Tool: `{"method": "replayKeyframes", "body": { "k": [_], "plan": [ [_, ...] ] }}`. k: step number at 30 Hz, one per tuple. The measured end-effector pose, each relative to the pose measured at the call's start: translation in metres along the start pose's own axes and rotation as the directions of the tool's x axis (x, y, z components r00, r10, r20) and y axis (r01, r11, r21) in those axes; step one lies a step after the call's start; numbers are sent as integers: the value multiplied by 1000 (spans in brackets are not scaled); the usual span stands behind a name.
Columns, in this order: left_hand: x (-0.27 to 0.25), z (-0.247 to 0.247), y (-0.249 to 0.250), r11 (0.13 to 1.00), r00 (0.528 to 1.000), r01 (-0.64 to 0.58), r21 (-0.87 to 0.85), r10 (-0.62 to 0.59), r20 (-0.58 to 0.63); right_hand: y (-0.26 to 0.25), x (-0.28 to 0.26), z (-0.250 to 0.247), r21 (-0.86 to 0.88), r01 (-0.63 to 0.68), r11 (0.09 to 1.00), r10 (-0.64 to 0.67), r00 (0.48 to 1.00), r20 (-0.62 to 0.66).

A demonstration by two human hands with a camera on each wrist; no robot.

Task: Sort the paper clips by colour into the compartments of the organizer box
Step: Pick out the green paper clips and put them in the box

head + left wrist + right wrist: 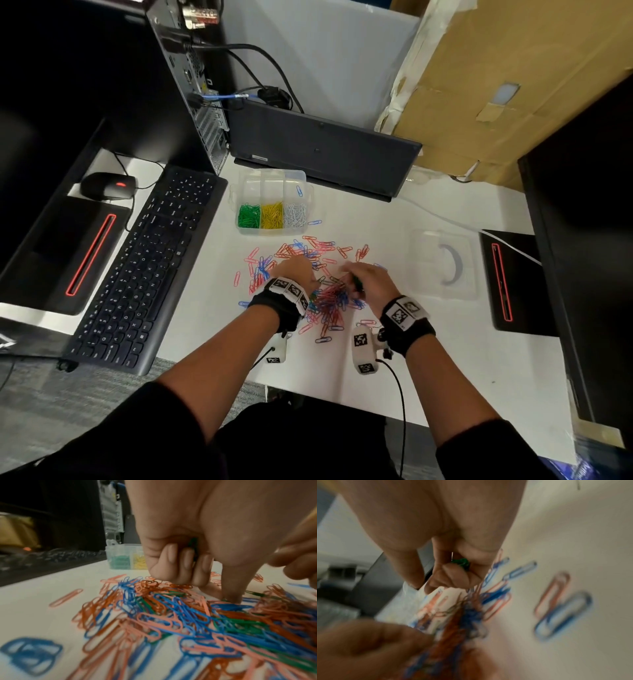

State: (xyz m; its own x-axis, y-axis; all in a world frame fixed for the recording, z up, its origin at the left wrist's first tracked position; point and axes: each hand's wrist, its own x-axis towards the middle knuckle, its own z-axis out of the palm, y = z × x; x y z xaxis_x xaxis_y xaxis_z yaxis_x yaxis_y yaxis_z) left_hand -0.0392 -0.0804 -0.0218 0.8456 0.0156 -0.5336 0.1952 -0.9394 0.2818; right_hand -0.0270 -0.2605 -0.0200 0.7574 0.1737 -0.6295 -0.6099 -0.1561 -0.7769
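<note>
A heap of red, pink, blue and a few green paper clips (320, 270) lies on the white desk. Behind it stands the clear organizer box (272, 200), with green, yellow and white clips in its three near compartments and one blue clip in a far one. My left hand (296, 272) is over the heap's left side; its curled fingers (173, 561) hold green clips (193, 543) against the palm while one finger presses down into the pile. My right hand (364, 279) is over the heap's right side, gripping green clips (460, 561) in its curled fingers.
A black keyboard (144, 260) lies left of the heap, a mouse (106, 186) beyond it. A dark laptop (322, 150) stands behind the box. The clear lid (443, 263) rests to the right. Monitor stands (510, 284) flank both sides.
</note>
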Motion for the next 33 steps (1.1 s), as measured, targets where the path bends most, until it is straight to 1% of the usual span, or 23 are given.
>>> {"method": "replayKeyframes", "body": {
  "k": [1, 2, 3, 4, 6, 8, 9, 11, 12, 14, 15, 16, 17, 18, 19, 20, 22, 23, 25, 28, 30, 31, 33],
  "plan": [
    [0, 0, 2, 998, 1000, -9, 57, 8, 20, 0, 4, 1, -296, 85, 951, -104, 994, -47],
    [0, 0, 5, 994, 999, -21, 110, 17, 36, 0, 7, 2, -515, 153, 844, -203, 978, -42],
    [-1, 1, 8, 988, 999, -27, 151, 21, 42, -1, 8, 3, -631, 206, 748, -265, 964, 0],
    [-1, 2, 9, 984, 999, -29, 173, 22, 43, -1, 10, 5, -681, 248, 689, -294, 955, 51],
    [-2, 5, 11, 982, 999, -34, 186, 28, 35, -1, 13, 8, -737, 290, 611, -294, 947, 129],
    [-5, 8, 9, 989, 999, -39, 141, 40, -5, 0, 17, 10, -777, 294, 557, -286, 946, 153],
    [-7, 9, 7, 995, 998, -45, 90, 48, -29, 0, 18, 10, -783, 294, 549, -291, 945, 151],
    [-12, 10, 0, 996, 995, -69, -55, 65, -78, 0, 18, 9, -763, 315, 565, -333, 933, 139],
    [-14, 9, -5, 988, 993, -79, -133, 66, -100, 1, 19, 8, -736, 323, 594, -356, 927, 120],
    [-18, 7, -17, 960, 987, -89, -267, 48, -156, 4, 20, 5, -637, 298, 711, -357, 933, 39],
    [-17, 7, -24, 938, 982, -103, -332, 43, -184, 5, 20, 3, -535, 267, 802, -318, 948, -3],
    [-16, 7, -30, 913, 977, -121, -389, 40, -210, 6, 20, 4, -376, 226, 899, -255, 966, -29],
    [-16, 8, -36, 891, 973, -138, -433, 39, -229, 6, 18, 4, -181, 180, 967, -187, 982, -25],
    [-16, 9, -42, 872, 970, -150, -465, 39, -239, 6, 16, 6, 3, 127, 992, -127, 992, 8],
    [-16, 9, -47, 854, 971, -155, -496, 39, -237, 6, 14, 8, 140, 67, 988, -75, 996, 55],
    [-16, 9, -52, 833, 973, -154, -531, 34, -229, 5, 11, 11, 229, 0, 973, -26, 993, 111],
    [-19, 9, -58, 797, 974, -153, -584, 23, -224, 1, 7, 18, 331, -107, 938, 34, 975, 221],
    [-21, 9, -59, 787, 973, -155, -597, 19, -229, 0, 6, 21, 350, -131, 928, 42, 967, 250],
    [-27, 9, -60, 770, 972, -151, -620, 2, -235, -4, 6, 28, 311, -118, 943, 40, 969, 245],
    [-32, 12, -61, 681, 976, -90, -727, -86, -201, -5, 6, 32, 98, -37, 994, 19, 984, 179],
    [-31, 14, -62, 635, 977, -56, -771, -125, -173, -5, 7, 31, -49, 22, 999, -14, 986, 165],
    [-32, 15, -61, 629, 978, -54, -775, -123, -168, -5, 7, 30, -90, 38, 995, -22, 986, 163],
    [-34, 15, -57, 627, 980, -54, -777, -114, -161, -6, 7, 29, -97, 30, 995, -15, 988, 153]
  ]
}}
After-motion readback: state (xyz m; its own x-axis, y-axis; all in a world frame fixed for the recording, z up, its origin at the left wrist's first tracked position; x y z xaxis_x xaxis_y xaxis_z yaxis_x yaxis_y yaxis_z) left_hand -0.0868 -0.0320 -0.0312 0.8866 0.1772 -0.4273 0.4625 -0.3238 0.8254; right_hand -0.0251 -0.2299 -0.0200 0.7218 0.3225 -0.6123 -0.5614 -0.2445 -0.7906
